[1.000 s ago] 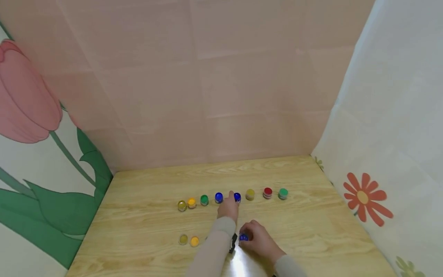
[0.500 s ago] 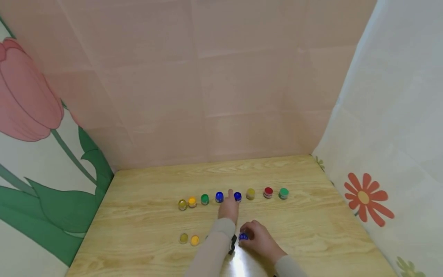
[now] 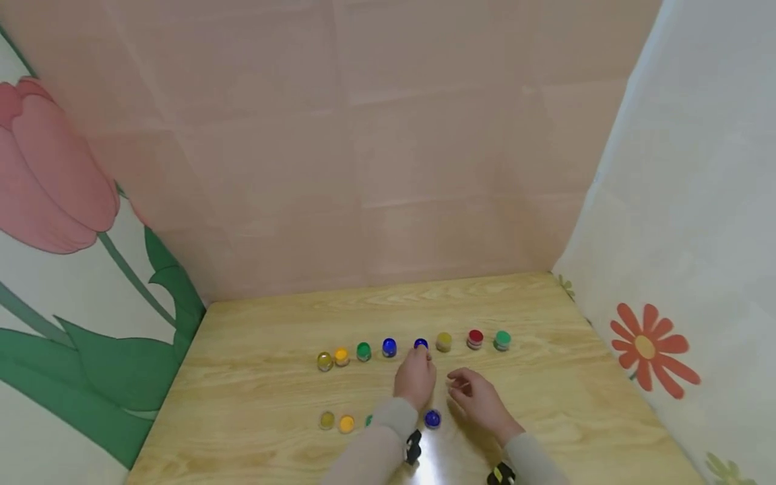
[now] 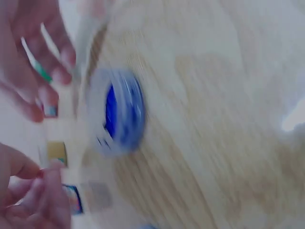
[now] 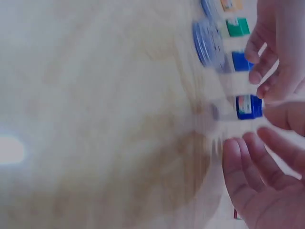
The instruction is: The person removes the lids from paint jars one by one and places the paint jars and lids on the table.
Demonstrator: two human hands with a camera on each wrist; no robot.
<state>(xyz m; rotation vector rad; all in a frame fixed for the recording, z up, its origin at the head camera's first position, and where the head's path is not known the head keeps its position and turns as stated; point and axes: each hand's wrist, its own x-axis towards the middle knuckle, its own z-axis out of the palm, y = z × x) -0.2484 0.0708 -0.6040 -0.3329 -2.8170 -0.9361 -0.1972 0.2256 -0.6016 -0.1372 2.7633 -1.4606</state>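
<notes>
My left hand [image 3: 415,378] reaches to a small blue paint jar [image 3: 421,344] in the back row, fingertips right at its rim. In the right wrist view this jar [image 5: 248,107] stands upright, its blue threaded neck showing beside the left fingers. My right hand [image 3: 480,402] hovers to the right with relaxed fingers and nothing in them. Below and left of it, a clear round lid with blue inside [image 3: 432,419] lies on the table. That ridged lid [image 4: 119,112] looms large and blurred in the left wrist view.
The back row also has olive [image 3: 325,362], orange [image 3: 342,356], green [image 3: 364,351], blue [image 3: 389,347], yellow [image 3: 444,342], red [image 3: 475,339] and light green [image 3: 502,340] jars. In front lie olive [image 3: 327,420] and orange [image 3: 346,424] lids. My left forearm partly hides a green one [image 3: 368,421].
My right hand has let go of the blue lid and moved up and right. My left hand has shifted from between the two blue jars onto the right-hand one.
</notes>
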